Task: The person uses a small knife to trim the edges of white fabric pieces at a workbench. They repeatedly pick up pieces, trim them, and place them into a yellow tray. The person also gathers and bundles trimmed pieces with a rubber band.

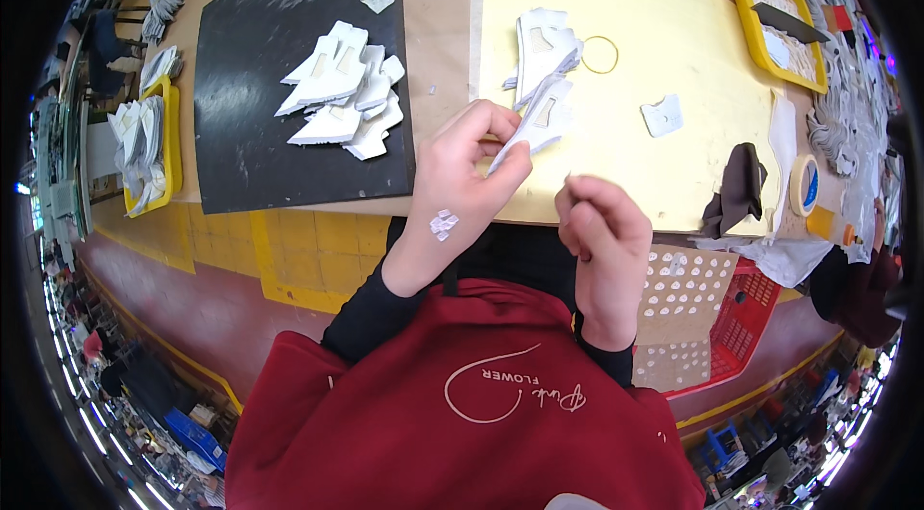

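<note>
My left hand (467,164) pinches a white flat cut piece (545,121) with a beige patch, tilted over the table. Several small white squares (444,224) cling to the back of that hand. To its right, my right hand (610,233) is closed, thumb against curled fingers; a tiny pale tip shows there, too small to name. Just beyond the held piece, a stack of similar white pieces (545,40) lies on the yellow sheet (616,159), beside a yellow rubber band (617,56). More such pieces (332,77) are heaped on the black mat (241,67).
A loose white piece (662,115), dark cloth (735,191) and tape roll (797,185) lie at right. Yellow trays stand at far right (816,73) and left (173,149). Below the table edge, cardboard (688,303) with rows of white bits rests by a red crate (746,327).
</note>
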Tool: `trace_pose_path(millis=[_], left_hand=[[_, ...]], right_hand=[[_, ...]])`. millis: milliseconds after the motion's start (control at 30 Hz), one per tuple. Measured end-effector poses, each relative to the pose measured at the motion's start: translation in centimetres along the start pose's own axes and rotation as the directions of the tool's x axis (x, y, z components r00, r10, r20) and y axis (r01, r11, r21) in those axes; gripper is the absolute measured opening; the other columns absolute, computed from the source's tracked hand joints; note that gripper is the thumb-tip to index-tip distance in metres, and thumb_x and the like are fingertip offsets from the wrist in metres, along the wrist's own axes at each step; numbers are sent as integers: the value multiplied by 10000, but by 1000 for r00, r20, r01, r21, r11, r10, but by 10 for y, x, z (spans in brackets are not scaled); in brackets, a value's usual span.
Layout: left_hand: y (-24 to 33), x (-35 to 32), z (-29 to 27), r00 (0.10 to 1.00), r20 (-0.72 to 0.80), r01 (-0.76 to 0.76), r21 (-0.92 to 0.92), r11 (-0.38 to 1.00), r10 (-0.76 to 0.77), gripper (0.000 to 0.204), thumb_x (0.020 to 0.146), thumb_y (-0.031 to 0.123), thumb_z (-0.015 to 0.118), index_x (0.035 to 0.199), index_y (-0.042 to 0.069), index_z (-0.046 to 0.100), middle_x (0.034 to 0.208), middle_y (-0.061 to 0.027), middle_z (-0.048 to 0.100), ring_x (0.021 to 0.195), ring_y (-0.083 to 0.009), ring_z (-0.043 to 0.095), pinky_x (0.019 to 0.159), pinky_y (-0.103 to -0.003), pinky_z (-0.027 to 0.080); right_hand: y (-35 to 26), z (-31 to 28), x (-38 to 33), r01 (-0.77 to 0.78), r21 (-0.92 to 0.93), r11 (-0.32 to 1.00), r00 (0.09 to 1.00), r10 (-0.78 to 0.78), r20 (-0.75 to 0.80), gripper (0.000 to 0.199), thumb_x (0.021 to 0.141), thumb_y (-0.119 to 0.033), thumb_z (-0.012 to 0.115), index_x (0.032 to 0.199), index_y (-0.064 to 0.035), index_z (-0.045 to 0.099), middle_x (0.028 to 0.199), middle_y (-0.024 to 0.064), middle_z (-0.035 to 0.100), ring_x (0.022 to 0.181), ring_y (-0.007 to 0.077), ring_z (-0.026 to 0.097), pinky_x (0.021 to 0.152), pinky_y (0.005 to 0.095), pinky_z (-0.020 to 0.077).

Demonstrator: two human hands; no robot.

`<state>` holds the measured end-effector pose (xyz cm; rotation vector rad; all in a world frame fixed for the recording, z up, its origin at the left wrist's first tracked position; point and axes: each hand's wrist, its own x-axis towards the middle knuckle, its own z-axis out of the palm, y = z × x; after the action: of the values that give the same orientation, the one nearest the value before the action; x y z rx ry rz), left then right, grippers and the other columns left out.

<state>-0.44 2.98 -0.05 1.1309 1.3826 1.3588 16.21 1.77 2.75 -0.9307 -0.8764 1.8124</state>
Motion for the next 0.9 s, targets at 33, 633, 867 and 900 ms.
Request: trace_pose_path(millis=[33, 633, 867, 900], left_hand=[[0, 2, 1, 999, 10, -39, 96, 995, 38, 104, 836, 2, 641, 849, -27, 542, 859, -116, 613, 791, -177, 634, 726, -304, 540], [57, 18, -125, 909, -189, -74, 804, 590, 372, 194, 819, 116, 726, 978, 17, 678, 1197, -132, 629, 1128, -306, 586, 1001, -394, 426], [42, 23, -54, 909, -175, -142, 722, 677, 378, 362, 852, 150, 722, 1175, 12, 633, 1186, -168, 605, 1141, -330, 560, 977, -413, 442], [36, 25, -33, 932, -136, -155, 685, 711, 335, 369, 865, 154, 712, 1185, -6, 622, 1211, -182, 588, 1159, -343, 537, 994, -414, 428]], right_hand=[[-2, 4, -3, 75, -208, 975, 996, -65, 58, 247, 885, 62, 618, 1108, 6, 704, 872, 19, 629, 745, 77, 556, 656, 207, 442], [-14, 0, -7, 345, -698, 627, 915, -60, 398, 435, 838, -14, 678, 1268, -75, 644, 798, 81, 587, 611, 202, 555, 569, 291, 455], [-17, -12, -11, 218, -666, 714, 975, -126, 185, 385, 837, 19, 681, 1216, -49, 668, 793, 29, 582, 637, 88, 473, 561, 221, 384], [-17, -12, -11, 214, -655, 725, 976, -132, 173, 388, 835, 19, 684, 1216, -50, 669, 795, 26, 582, 637, 85, 468, 562, 219, 380]])
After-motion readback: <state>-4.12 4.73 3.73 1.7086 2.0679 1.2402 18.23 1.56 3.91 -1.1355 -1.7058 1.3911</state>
